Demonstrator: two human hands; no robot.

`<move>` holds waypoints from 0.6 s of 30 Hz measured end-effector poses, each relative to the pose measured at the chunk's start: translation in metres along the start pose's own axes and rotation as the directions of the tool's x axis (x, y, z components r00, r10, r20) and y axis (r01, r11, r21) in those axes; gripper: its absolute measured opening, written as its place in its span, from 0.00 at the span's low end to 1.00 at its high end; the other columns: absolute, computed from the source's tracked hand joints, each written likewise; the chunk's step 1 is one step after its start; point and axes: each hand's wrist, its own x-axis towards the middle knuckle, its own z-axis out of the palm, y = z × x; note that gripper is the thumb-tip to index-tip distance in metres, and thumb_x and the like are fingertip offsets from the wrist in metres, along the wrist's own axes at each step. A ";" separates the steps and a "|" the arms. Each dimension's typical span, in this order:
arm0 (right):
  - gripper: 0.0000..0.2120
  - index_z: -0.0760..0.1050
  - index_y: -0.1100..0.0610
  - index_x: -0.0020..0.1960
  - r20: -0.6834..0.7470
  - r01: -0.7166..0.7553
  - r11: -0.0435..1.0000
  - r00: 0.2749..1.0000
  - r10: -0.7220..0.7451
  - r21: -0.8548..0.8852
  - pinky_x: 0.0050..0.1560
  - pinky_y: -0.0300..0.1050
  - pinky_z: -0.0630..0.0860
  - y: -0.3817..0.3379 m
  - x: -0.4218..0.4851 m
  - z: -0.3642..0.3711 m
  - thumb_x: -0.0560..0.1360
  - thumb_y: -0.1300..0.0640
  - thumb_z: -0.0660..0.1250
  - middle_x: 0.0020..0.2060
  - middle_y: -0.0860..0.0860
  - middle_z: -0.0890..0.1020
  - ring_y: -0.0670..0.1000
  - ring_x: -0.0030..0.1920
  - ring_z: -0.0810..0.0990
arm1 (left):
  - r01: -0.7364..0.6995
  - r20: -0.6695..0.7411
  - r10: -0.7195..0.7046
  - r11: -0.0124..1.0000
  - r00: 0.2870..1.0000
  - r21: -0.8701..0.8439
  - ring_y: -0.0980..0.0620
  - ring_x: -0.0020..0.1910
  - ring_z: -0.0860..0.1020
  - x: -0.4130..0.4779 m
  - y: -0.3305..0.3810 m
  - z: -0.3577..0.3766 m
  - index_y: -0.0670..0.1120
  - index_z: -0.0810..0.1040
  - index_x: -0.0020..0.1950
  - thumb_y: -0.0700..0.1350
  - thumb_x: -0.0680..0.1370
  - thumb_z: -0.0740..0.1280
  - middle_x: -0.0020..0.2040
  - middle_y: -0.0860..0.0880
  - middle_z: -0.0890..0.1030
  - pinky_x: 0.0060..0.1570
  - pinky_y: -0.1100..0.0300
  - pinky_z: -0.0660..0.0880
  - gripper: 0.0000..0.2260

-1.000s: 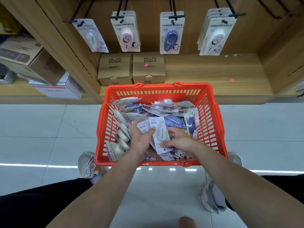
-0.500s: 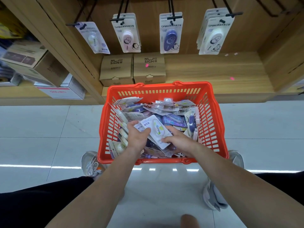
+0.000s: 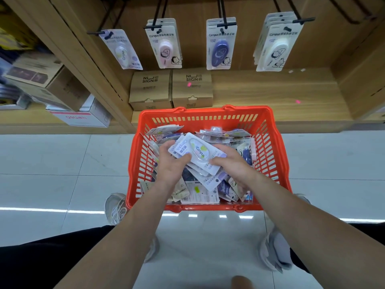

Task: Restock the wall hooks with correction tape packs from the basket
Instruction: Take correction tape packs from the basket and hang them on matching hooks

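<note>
Over the red basket (image 3: 277, 163), a few correction tape packs (image 3: 198, 152), the top one marked "Campus", are pinched between the left hand (image 3: 173, 163) and the right hand (image 3: 231, 163), whose fingers are partly hidden underneath. The hanging packs (image 3: 220, 44) on the wall hooks (image 3: 226, 24) also read "Campus". Two brown boxes (image 3: 191, 88) say "NU SIGN", and their finer print is unreadable.

In the upper middle of the frame a brown cardboard box (image 3: 150, 90) printed "NU SIGN" and a second box (image 3: 191, 88) of the same kind stand side by side, touching, on a wooden shelf (image 3: 270, 94). A small pink mark (image 3: 298, 101) lies on the shelf board well to their right. At the left edge a large brown carton (image 3: 52, 84), rather blurred, shows just above a white box (image 3: 83, 118) with a red label. The floor (image 3: 52, 163) is of pale glossy tiles, with one grey shoe (image 3: 115, 207) at the lower left and another shoe (image 3: 275, 251) at the lower right.
</note>
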 end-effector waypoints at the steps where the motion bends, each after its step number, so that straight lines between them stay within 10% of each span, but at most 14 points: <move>1: 0.20 0.78 0.51 0.68 -0.013 0.010 0.999 1.000 -0.009 0.034 0.58 0.56 0.82 -0.002 0.000 0.001 0.77 0.65 0.70 0.53 0.50 0.87 0.53 0.53 0.87 | -0.005 -0.001 0.005 1.000 1.000 -0.006 0.51 0.42 0.83 0.000 0.002 -0.001 0.52 0.68 0.68 0.40 0.76 0.75 0.54 0.46 0.83 0.30 0.62 0.76 0.24; 8: 0.13 0.82 0.54 0.59 -0.112 0.037 0.978 0.994 -0.014 0.205 0.60 0.61 0.81 -0.004 -0.002 -0.001 0.76 0.62 0.75 0.53 0.54 0.88 0.56 0.53 0.87 | -0.041 0.113 0.036 0.998 0.993 0.051 0.48 0.49 0.84 -0.004 0.010 -0.007 0.54 0.66 0.65 0.40 0.74 0.77 0.60 0.46 0.80 0.36 0.57 0.81 0.27; 13: 0.18 0.80 0.54 0.55 -0.279 0.108 0.970 0.959 -0.045 0.217 0.51 0.46 0.84 -0.010 -0.001 -0.002 0.69 0.56 0.82 0.49 0.53 0.87 0.50 0.48 0.88 | -0.054 0.232 0.034 0.995 0.972 0.081 0.49 0.50 0.83 -0.003 0.018 -0.011 0.55 0.67 0.73 0.37 0.74 0.77 0.60 0.49 0.81 0.31 0.67 0.76 0.32; 18: 0.06 0.82 0.46 0.51 -0.356 0.129 0.989 0.930 -0.094 0.075 0.60 0.53 0.79 -0.014 0.002 0.009 0.76 0.46 0.74 0.53 0.46 0.86 0.50 0.54 0.84 | -0.082 0.158 0.066 0.992 0.985 0.095 0.51 0.57 0.82 -0.004 0.020 -0.001 0.50 0.67 0.73 0.40 0.74 0.78 0.60 0.51 0.80 0.56 0.50 0.82 0.31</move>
